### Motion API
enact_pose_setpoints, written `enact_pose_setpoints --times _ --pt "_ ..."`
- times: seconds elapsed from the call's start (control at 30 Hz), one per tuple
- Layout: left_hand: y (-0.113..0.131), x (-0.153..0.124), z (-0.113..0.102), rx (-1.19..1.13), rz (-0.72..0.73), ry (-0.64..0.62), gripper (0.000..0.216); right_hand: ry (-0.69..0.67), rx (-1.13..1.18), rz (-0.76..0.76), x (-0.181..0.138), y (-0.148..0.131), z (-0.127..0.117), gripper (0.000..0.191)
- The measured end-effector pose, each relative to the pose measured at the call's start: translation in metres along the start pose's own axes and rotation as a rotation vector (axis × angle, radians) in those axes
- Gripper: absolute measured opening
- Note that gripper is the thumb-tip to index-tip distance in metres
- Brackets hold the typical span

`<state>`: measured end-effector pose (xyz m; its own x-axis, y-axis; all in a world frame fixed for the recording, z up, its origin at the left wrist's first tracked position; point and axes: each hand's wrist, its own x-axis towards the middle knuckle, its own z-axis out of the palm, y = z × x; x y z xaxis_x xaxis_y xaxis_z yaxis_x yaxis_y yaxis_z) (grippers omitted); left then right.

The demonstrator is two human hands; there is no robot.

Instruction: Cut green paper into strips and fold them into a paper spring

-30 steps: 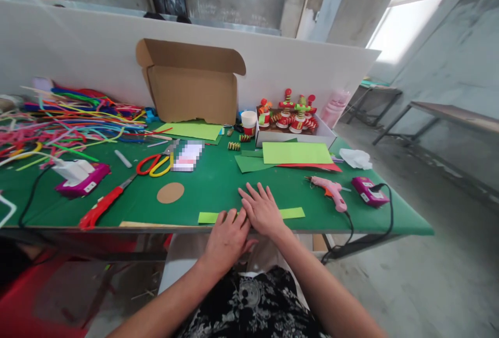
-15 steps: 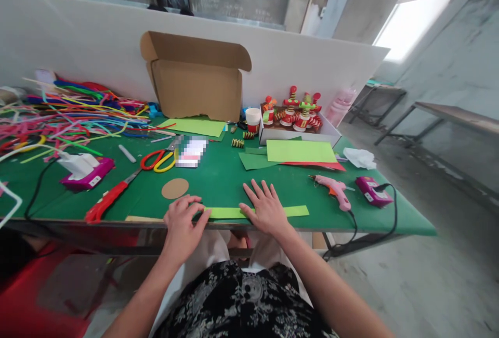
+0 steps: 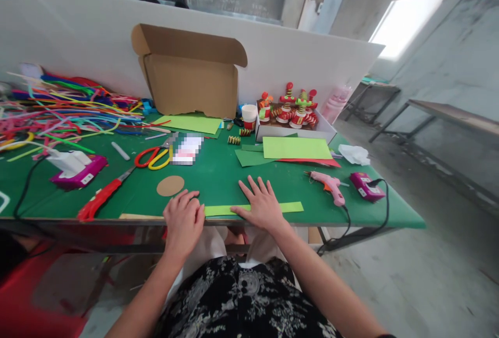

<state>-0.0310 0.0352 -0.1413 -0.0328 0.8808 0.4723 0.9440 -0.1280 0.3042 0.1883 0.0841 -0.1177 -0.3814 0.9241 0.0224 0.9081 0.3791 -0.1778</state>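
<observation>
Evidently, the light green paper strip (image 3: 220, 210) is standing at an early point; it is lying flat just inside the near edge of the green table (image 3: 218, 179) and showing no fold, curl or glue where it is uncovered; so the cutting to a narrow shape is looking done, while any shaping or joining is not yet showing. The right hand (image 3: 263, 207) is resting palm down across the strip's middle, its fingers spreading wide onto the tabletop and its thumb lying leftward over the paper; nothing is sitting between those fingers. The left hand (image 3: 183, 223) is resting at the strip's left end, its fingers bending and sitting close together; whether they are pinching that end or only touching it is not showing from this angle.

Around the hands, tools are lying unheld; the pink glue gun (image 3: 326, 181) is resting to the right, the red-handled cutter (image 3: 101, 199) and the scissors (image 3: 161, 147) to the left; a cardboard disc (image 3: 170, 185) is lying just beyond the left hand, attached to nothing visible. Farther back, a light green sheet (image 3: 297, 147) is overlapping darker green paper (image 3: 251, 158); behind it, a white box (image 3: 294, 134) is holding red-and-green figures (image 3: 298, 117) that are looking already assembled; near a paper cup (image 3: 249, 117), two folded paper coils (image 3: 234, 140) are sitting loose, seemingly formed already.
</observation>
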Motion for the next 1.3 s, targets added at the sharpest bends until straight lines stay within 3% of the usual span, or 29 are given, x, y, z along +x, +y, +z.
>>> enact_pose_setpoints --times 0.1,0.17,0.3,0.43,0.67,0.97,1.17,1.3 --pt "0.004 -0.007 -0.007 0.041 0.014 0.084 0.021 0.004 0.002 0.0 0.0 0.0 0.001 0.081" --pt "0.016 -0.015 -0.01 0.084 0.125 0.155 0.031 0.011 -0.005 -0.005 0.0 0.0 0.001 0.079" --pt "0.05 -0.033 0.001 0.121 0.434 0.039 0.05 0.015 -0.024 -0.008 0.0 0.001 0.002 0.073" --pt "0.063 -0.042 0.022 0.186 0.44 -0.039 0.062 0.019 -0.035 -0.01 0.0 0.001 0.003 0.068" --pt "0.048 -0.042 0.031 0.233 0.461 -0.104 0.075 0.025 -0.048 -0.013 0.001 0.002 0.004 0.069" --pt "0.012 -0.033 0.024 0.218 0.53 -0.011 0.054 0.017 -0.048 -0.004 0.002 0.001 0.003 0.071" --pt "-0.029 -0.024 0.001 0.118 0.438 -0.027 0.048 0.026 -0.04 -0.009 0.001 0.001 0.002 0.072" --pt "-0.031 -0.018 -0.012 -0.025 0.219 -0.001 0.037 0.026 -0.01 -0.02 0.0 0.002 0.001 0.073"
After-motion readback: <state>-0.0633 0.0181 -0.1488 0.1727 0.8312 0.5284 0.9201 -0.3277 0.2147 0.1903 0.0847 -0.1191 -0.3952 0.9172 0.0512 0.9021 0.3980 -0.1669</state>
